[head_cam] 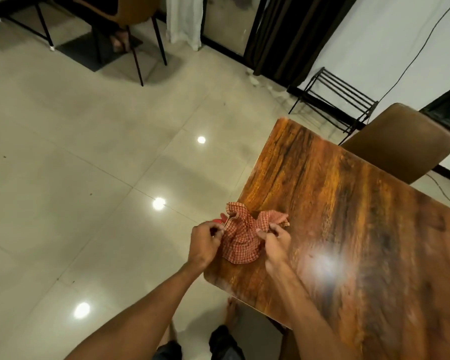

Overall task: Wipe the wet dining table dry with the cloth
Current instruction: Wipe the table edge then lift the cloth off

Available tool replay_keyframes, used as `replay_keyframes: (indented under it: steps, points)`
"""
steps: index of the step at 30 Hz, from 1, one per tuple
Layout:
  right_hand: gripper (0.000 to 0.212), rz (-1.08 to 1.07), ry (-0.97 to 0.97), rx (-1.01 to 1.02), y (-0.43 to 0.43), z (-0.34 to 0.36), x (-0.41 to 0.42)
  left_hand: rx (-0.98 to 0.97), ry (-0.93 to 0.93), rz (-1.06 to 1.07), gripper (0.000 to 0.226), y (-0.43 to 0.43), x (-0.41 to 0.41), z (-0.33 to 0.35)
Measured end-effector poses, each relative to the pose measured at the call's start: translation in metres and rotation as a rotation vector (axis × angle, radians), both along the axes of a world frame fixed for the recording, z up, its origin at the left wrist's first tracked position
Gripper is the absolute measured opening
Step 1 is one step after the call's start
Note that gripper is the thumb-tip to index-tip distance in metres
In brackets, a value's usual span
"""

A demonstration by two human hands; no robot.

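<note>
A red-and-white checked cloth [240,233] hangs crumpled between my two hands, just above the left edge of the glossy wooden dining table [348,216]. My left hand [204,241] pinches the cloth's left side, out past the table edge over the floor. My right hand [274,242] pinches its right side over the table top. The cloth's lower fold droops toward the table surface. A bright lamp glare sits on the wood to the right of my right hand; I cannot tell water from reflection there.
A brown chair [400,144] stands at the table's far side. A black metal rack [340,100] sits by the white wall. Another chair [133,27] stands far back left. The tiled floor [89,178] spreads to the left of the table.
</note>
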State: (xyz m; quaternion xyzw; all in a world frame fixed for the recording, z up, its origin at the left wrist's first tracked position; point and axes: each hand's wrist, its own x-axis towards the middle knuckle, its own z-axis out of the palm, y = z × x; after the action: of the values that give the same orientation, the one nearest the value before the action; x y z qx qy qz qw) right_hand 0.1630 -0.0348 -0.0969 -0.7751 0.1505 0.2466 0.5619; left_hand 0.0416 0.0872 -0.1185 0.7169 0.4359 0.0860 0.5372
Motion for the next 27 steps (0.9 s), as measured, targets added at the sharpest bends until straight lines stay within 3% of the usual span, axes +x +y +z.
replay_keyframes:
  steps: [5,9,15,19,22,27]
  points:
    - [0.027,0.053,0.153,0.294,0.027,0.053,0.001,-0.588,-0.212,0.34,0.014,0.047,-0.026,0.03]
    - [0.032,0.192,0.169,0.432,0.075,0.085,-0.002,-0.738,-0.403,0.437,0.015,0.106,-0.043,0.066]
    - [0.027,0.352,0.186,0.621,0.164,0.122,0.015,-0.836,-0.534,0.431,0.018,0.193,-0.041,0.115]
    - [0.008,0.352,0.17,0.726,0.221,0.132,0.048,-0.849,-0.406,0.265,0.032,0.245,-0.014,0.137]
    - [0.013,0.316,0.194,0.745,0.257,0.127,0.09,-0.786,-0.308,0.19,0.047,0.29,0.021,0.145]
    - [0.029,0.324,0.201,0.701,0.303,0.107,0.164,-0.598,-0.39,0.154,0.066,0.356,0.095,0.158]
